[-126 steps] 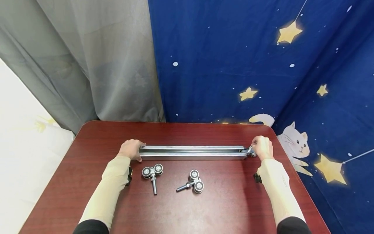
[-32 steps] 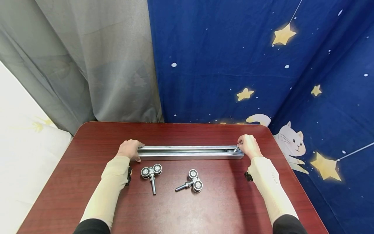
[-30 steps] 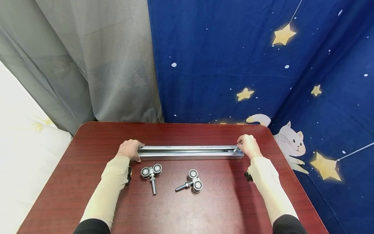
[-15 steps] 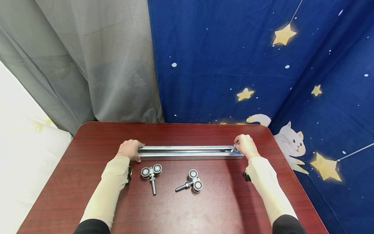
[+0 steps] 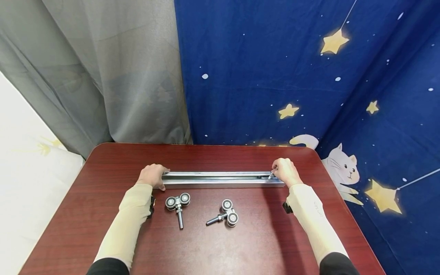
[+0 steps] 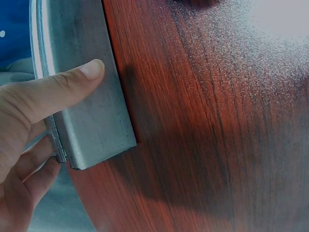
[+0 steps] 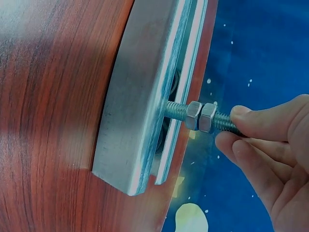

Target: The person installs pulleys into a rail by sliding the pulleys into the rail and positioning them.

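A silver metal track rail lies lengthwise across the table, its slot facing up. My left hand grips its left end; in the left wrist view the thumb presses the side wall and the fingers wrap the far side. At the other end my right hand pinches the threaded bolt of a roller trolley between thumb and fingers. The trolley's wheels sit inside the rail, partly hidden, with bolt and two nuts standing out of the slot. Two more roller trolleys lie nearer: one on the left, one in the middle.
The red-brown wooden table has rounded far corners. Behind it hang a grey curtain and a blue curtain with stars and a cat, close to the table's back edge.
My right hand has brought the trolley from outside the rail's right end into the slot and slid it leftward. The left hand stays on the rail; the two loose trolleys have not moved.
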